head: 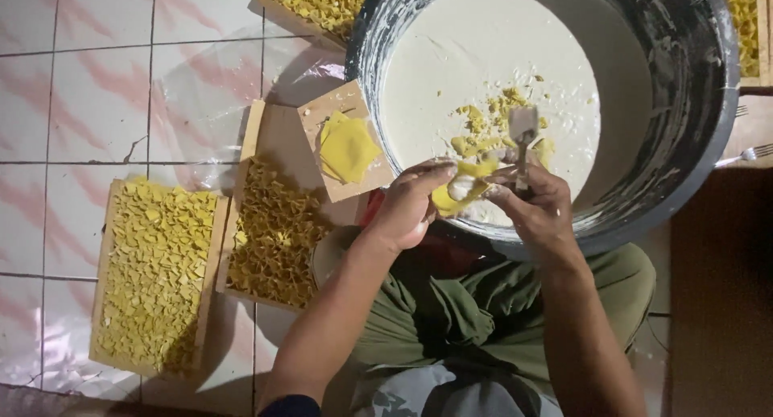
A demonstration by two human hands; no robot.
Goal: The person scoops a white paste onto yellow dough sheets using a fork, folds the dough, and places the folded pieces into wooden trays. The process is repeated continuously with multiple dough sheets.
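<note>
A yellow wrapper (pixel 460 193) with a dab of white filling sits just right of the frame's centre, pinched in the left hand (pixel 407 208) over the near rim of a large dark basin (pixel 692 103) of pale paste. The right hand (pixel 538 212) clasps a small spoon (pixel 522 131) while steadying the wrapper. A loose fold could likely let filling ooze out, or the thin sheet tear. A stack of wrappers (pixel 348 149) waits on a board left of the basin; trays of folded pieces (pixel 157 276) line the tiled floor at lower left.
</note>
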